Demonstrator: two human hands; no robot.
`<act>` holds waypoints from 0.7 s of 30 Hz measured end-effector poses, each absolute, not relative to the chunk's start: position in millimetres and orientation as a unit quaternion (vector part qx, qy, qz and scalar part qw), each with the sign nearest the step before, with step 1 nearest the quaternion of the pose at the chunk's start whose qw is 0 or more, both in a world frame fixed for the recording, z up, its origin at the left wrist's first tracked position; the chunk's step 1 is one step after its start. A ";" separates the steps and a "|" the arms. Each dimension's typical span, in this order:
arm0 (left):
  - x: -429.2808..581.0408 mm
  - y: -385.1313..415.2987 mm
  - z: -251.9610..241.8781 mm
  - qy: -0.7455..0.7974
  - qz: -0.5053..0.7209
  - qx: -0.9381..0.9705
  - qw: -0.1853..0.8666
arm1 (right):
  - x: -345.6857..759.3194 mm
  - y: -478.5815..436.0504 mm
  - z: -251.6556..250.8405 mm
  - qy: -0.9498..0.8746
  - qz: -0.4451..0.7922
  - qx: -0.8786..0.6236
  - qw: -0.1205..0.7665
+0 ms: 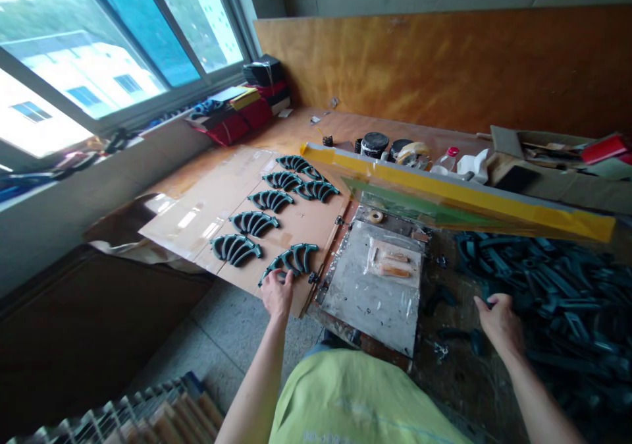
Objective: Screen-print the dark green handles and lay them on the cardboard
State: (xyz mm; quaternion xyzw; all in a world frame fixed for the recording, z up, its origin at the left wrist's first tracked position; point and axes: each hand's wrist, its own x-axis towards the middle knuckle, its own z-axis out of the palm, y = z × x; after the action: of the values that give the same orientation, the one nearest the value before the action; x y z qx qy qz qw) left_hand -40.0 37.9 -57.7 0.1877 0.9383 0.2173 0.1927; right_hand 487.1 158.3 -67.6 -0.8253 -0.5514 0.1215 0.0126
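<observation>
1. Set the curved part (291, 261) flat on the cardboard sheet (207, 217), ribs up, lined up with the other curved parts (254, 222) already lying in two rows there. Keep a gap to its neighbours so that none touch.
2. Press lightly from the near edge only; a push from the side would likely skew the part out of the row.
3. Left hand (276, 294): fingers loosely curled, tips on the near end of the curved part. It touches the part and does not close round it.
4. Right hand (501, 323): reaches to the edge of the pile of dark parts (557, 286) on the right of the bench. The fingers bend over a dark piece; whether they grip it cannot be told.
5. The plate (375, 286) under clear film lies between the two hands, below the raised yellow-taped frame (459, 194).
6. Tins (374, 144) stand behind the frame, well apart from both hands.
</observation>
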 end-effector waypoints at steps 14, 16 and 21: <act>-15.7 114.6 -59.4 0.966 0.069 0.179 0.173 | 349.8 159.6 -36.0 -0.823 0.155 -0.456 0.301; -18.2 110.4 -59.3 0.963 0.063 0.206 0.159 | 328.9 165.3 -36.3 -0.842 0.135 -0.434 0.291; -25.3 97.1 -57.9 0.947 0.059 0.288 0.132 | 299.0 179.4 -34.9 -0.869 0.109 -0.420 0.236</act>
State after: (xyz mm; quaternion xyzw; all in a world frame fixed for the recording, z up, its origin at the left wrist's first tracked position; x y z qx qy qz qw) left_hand -25.3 97.1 -57.9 0.2877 0.9467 0.0591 0.1324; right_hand 299.0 179.4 -34.9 -0.4202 -0.8694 0.1088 0.2360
